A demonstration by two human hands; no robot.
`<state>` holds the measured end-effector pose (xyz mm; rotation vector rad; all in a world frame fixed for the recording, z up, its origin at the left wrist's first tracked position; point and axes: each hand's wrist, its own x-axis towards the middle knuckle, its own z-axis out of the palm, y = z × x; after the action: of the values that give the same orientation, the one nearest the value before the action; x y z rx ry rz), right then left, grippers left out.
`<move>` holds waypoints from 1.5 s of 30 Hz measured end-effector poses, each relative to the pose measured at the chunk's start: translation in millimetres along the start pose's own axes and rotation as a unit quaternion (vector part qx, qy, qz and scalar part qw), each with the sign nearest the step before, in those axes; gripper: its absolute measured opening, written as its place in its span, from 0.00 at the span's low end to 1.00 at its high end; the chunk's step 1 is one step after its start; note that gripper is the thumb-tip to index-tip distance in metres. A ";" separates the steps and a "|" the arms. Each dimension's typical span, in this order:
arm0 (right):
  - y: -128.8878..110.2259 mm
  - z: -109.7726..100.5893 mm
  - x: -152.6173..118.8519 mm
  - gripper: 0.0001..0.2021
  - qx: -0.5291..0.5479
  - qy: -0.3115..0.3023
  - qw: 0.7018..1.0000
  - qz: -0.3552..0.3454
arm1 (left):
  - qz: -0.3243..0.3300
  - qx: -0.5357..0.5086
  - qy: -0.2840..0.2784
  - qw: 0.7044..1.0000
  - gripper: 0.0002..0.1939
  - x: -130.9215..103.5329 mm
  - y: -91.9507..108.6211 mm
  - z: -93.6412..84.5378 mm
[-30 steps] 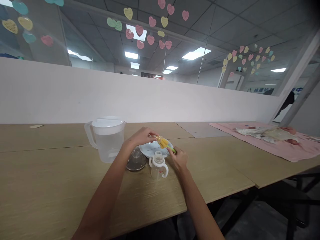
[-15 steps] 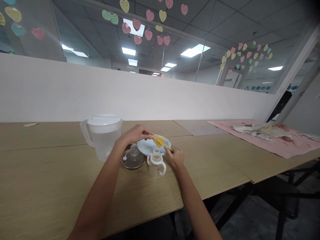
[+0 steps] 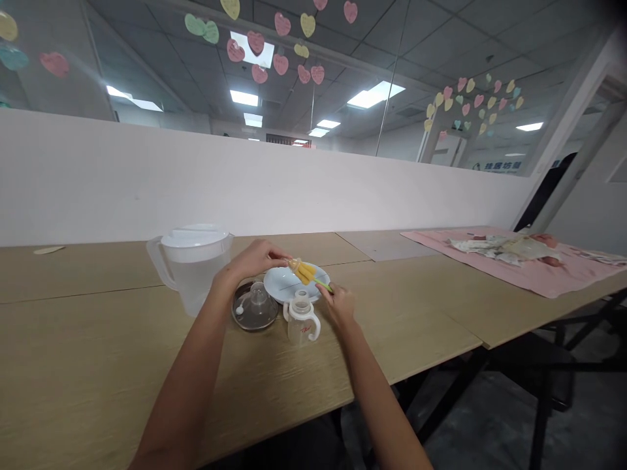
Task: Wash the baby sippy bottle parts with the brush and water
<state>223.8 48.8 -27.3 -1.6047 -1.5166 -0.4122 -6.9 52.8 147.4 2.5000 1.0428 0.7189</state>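
Over a white bowl [image 3: 279, 285], my left hand [image 3: 262, 256] pinches a small clear nipple [image 3: 294, 263] at its fingertips. My right hand [image 3: 340, 303] is closed on the green handle of a yellow sponge brush [image 3: 307, 272], whose head meets the nipple. Below them a clear baby bottle [image 3: 300, 321] with white handles stands uncapped on the table. To its left a round metal tray [image 3: 255, 321] bears a clear dome cap [image 3: 258, 296] and a small white piece [image 3: 240, 311].
A lidded plastic pitcher [image 3: 196, 267] holding clear liquid stands left of the tray. At the far right a pink cloth [image 3: 526, 281] bears a doll [image 3: 543, 241] and white cloths. The table's front edge [image 3: 416, 375] runs below my right forearm.
The view has shifted slightly, so the table things appear a little further left. Both hands keep their holds on the nipple and the brush.
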 end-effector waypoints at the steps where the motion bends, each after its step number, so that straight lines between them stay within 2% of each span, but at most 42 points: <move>1: 2.5 -0.6 0.5 0.35 0.003 -0.002 1.000 0.012 | -0.005 0.011 0.024 1.000 0.15 -1.3 -3.0 -3.1; 4: 9.1 -2.6 2.0 0.36 0.012 -0.001 0.999 0.052 | -0.029 0.052 0.093 0.994 0.16 -7.2 -13.0 -15.3; 8: 9.1 -2.3 2.2 0.36 0.006 -0.004 0.998 0.057 | -0.046 0.080 0.108 0.990 0.17 -13.0 -20.1 -24.6; 13: 2.8 -2.5 0.1 0.35 0.012 -0.016 0.998 0.065 | -0.025 0.058 0.059 0.996 0.16 -12.6 -21.9 -18.3; 16: 0.0 -5.7 -2.0 0.33 0.037 -0.013 0.998 0.057 | -0.011 0.046 0.049 0.998 0.15 -11.5 -19.8 -14.1; 21: -6.5 -7.1 -7.9 0.31 0.084 0.059 0.994 -0.023 | -0.012 0.078 0.030 0.996 0.15 -10.2 -5.5 -10.4; 23: -9.8 -4.9 -9.0 0.31 0.080 0.087 0.992 -0.046 | -0.008 0.068 0.001 0.998 0.15 -11.6 3.5 -10.3; 26: -12.4 -1.8 -7.5 0.32 0.033 0.118 0.992 0.009 | 0.014 0.008 -0.057 0.998 0.16 -18.4 20.8 -13.2; 28: -11.8 -1.0 -5.7 0.32 0.004 0.124 0.991 0.051 | 0.034 -0.029 -0.063 0.997 0.16 -24.4 32.8 -16.7; 30: -10.2 -1.1 -4.9 0.32 -0.007 0.126 0.990 0.056 | 0.047 -0.038 -0.052 0.997 0.16 -28.4 41.1 -19.5; 33: -8.6 -1.3 -6.4 0.31 0.005 0.134 0.991 0.005 | 0.032 -0.008 -0.023 0.999 0.15 -25.8 39.9 -18.6; 37: -9.3 -1.0 -9.5 0.29 0.028 0.144 0.986 -0.075 | -0.047 0.111 0.104 0.987 0.17 -11.0 19.4 -9.9; 39: -9.5 -0.9 -10.1 0.28 0.037 0.155 0.984 -0.085 | -0.072 0.151 0.138 0.976 0.17 -6.4 12.0 -7.7; 41: -9.2 -0.8 -10.0 0.28 0.045 0.160 0.983 -0.084 | -0.057 0.112 0.109 0.986 0.16 -8.2 13.3 -9.7; 43: -8.9 -0.5 -9.7 0.28 0.054 0.154 0.984 -0.078 | 0.000 0.011 0.041 0.999 0.15 -16.7 24.1 -15.9; 45: -8.9 0.1 -9.3 0.29 0.052 0.148 0.986 -0.055 | 0.067 -0.089 -0.023 0.993 0.15 -28.1 40.0 -24.1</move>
<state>213.6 41.9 -31.1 -1.3178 -1.3782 -0.5958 -15.2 8.0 177.3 2.4363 0.7645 0.7530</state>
